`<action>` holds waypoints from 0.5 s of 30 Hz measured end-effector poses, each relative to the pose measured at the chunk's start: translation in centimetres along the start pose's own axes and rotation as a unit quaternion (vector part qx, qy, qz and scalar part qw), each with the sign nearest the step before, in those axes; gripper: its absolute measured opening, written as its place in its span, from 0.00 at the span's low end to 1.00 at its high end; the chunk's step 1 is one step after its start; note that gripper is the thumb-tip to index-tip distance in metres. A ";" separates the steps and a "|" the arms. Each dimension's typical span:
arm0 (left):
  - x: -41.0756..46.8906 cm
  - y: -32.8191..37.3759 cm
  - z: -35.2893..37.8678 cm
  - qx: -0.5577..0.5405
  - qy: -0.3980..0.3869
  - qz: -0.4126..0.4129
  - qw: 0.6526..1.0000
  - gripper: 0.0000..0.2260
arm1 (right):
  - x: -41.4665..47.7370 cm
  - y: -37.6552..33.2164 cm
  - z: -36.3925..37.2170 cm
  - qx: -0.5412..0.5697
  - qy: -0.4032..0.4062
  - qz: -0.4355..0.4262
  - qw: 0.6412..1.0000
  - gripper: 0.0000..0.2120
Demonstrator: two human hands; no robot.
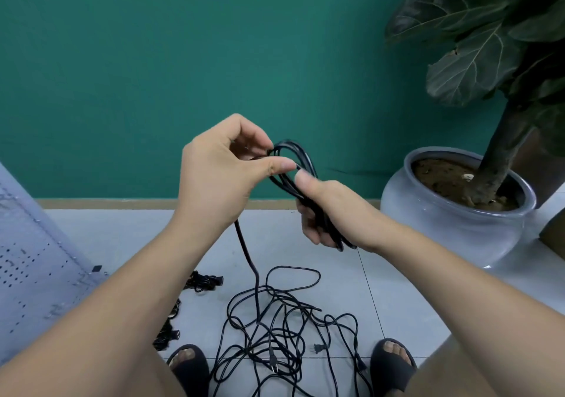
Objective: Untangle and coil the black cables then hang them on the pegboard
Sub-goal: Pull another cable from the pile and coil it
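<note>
View: head camera, looking down past both forearms to the floor.
Coil of black cable (293, 158): we count one, held in the air between our hands, in front of the green wall (153, 60).
Coil axis: its long axis runs on a slant, with the rounded loop end up and to the left and the gathered strands down and to the right, through the right palm.
Left hand (214, 170): thumb and fingertips pinch the loop end of the coil.
Right hand (330, 213): fingers curl round the lower strands, and the thumb lies up along them.
Trailing strand (244, 250): one, dropping from under the left hand almost straight down into the heap.
Tangle of black cable (275, 329): one loose heap on the tiled floor (397, 289), between our two black sandals (393, 363).
Two-pin plugs (318, 348): we count two in the heap. One has its pins pointing left. The other, lower down, has its pins pointing down.
Tied bundles (203, 281): at least two, on the floor left of the heap and partly behind the left forearm.
Pegboard (33, 262): one white perforated board, tilted, at the left edge.
Potted plant (452, 219): one grey pot with a broad-leaved plant, on the right beside the wall.
</note>
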State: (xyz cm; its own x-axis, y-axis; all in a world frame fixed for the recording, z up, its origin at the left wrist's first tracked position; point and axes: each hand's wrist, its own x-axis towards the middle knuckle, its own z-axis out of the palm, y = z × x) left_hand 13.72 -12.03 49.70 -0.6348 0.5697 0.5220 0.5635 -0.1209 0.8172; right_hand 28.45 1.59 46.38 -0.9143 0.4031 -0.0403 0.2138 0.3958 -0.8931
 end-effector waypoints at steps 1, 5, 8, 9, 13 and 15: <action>0.1 0.0 -0.2 0.025 -0.002 0.023 0.999 0.15 | 0.0 0.2 -0.1 -0.032 -0.004 0.003 0.999 0.34; 0.4 -0.6 -0.3 0.109 -0.008 0.119 0.987 0.14 | -0.3 0.5 0.2 -0.077 -0.003 -0.002 0.997 0.28; 0.5 -1.0 0.1 0.114 0.023 0.116 0.986 0.15 | -0.5 0.2 0.6 -0.099 0.018 -0.023 0.995 0.29; 0.5 -1.1 0.3 0.108 0.028 0.104 0.988 0.15 | -0.6 0.1 0.7 -0.104 0.021 -0.030 0.994 0.29; 0.3 -0.9 1.0 -0.001 -0.054 -0.054 0.997 0.10 | -1.0 -0.3 1.1 -0.147 0.049 -0.068 0.986 0.29; 0.1 -0.9 1.3 -0.054 -0.085 -0.106 0.989 0.09 | -0.9 0.0 1.3 -0.160 0.071 -0.083 0.981 0.28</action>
State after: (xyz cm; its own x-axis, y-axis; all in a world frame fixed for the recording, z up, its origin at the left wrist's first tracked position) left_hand 13.84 -10.80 48.70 -0.6296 0.7190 0.2943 0.3605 -0.0652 0.9305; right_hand 28.84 0.11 45.87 -0.8933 0.4131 0.1772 0.1838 0.6954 -0.6947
